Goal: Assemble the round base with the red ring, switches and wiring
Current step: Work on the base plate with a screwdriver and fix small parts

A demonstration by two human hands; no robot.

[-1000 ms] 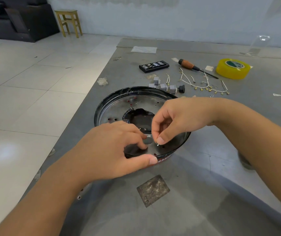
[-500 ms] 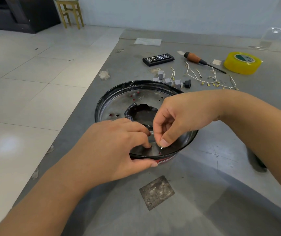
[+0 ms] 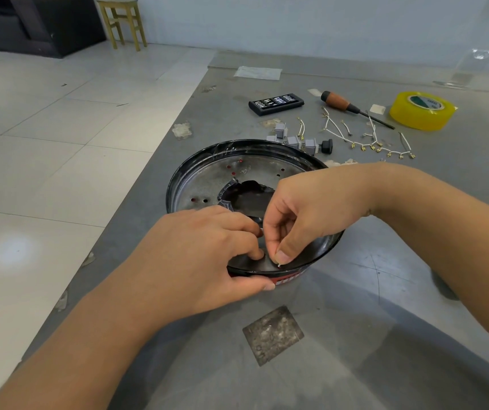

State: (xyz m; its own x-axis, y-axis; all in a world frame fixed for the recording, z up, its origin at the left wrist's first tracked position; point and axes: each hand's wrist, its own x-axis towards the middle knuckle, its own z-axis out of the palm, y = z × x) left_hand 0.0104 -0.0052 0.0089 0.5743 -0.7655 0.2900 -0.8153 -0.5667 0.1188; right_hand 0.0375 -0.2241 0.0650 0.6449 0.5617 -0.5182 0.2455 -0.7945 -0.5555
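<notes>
1. Pinches a tiny pale part (image 3: 278, 264) with the right hand (image 3: 305, 211), thumb and forefinger closed together on it, just inside the near wall of the base (image 3: 237, 145).
2. Grips that same near wall with the left hand (image 3: 196, 255): thumb pressed outside on the red ring (image 3: 289, 279), curled fingers inside, almost touching the right fingertips.
3. Compared with a second ago, keeps both grips nearly as they were: same pinch, same clamp on the wall. Only brings the pinch a little lower and nearer to the wall, so that the metal tip of the part now shows right at the inner side of the rim.
4. Reads as a fine fitting step in progress and not finished. Cannot tell whether the part already sits in a hole, because the fingers hide the spot.
5. Leaves the base flat on the table (image 3: 355, 321), with its near edge under both hands.
6. Leaves the switches (image 3: 295, 140) and wires (image 3: 367, 143) behind the base, apart from both hands; the screwdriver (image 3: 341, 103) too. Means probably that most of the assembly is yet to do.
7. Needs a steady left clamp for the next push, otherwise risks a slip of the small part into the base.
</notes>
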